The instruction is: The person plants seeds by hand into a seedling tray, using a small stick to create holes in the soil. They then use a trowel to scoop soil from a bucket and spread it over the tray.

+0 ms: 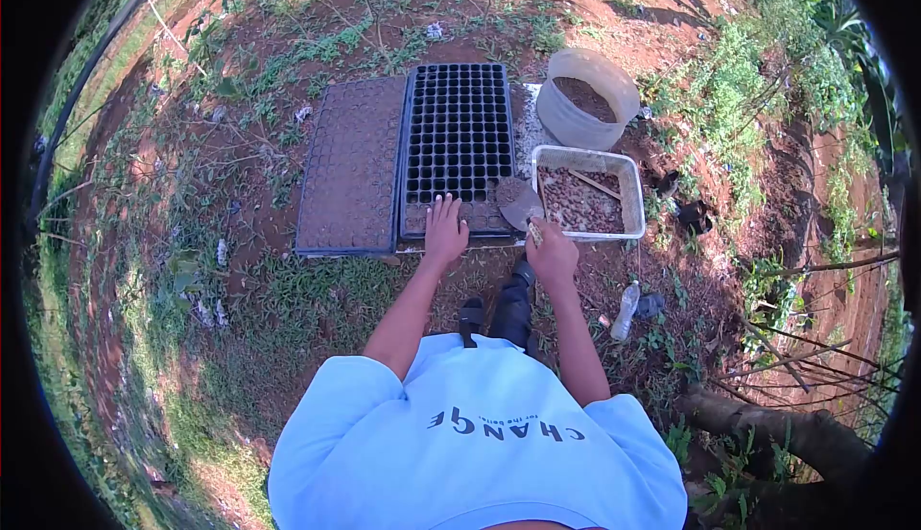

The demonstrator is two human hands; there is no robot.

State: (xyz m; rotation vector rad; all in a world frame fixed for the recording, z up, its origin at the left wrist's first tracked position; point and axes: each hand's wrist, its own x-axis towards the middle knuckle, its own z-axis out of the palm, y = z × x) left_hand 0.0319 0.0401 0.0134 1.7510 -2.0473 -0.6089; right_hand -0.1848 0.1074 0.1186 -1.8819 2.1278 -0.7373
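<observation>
A black seedling tray (459, 132) with many square cells lies in front of me. Its nearest rows are covered with brown soil, while the farther cells look unfilled. My left hand (446, 231) rests on the soil at the tray's near left part, fingers stretched out and holding nothing. In my right hand (552, 254) is the handle of a trowel (519, 205), its blade over the tray's near right corner with soil on it. To the left lies a second seedling tray (350, 161), its cells covered with soil up to the rim.
Right of the trays stand a white plastic basin (630, 189) with clumpy brown material and a stick, and a translucent round tub (588, 98) part full of soil. A plastic bottle (625, 311) lies on the ground. A thick branch (777, 429) is at lower right.
</observation>
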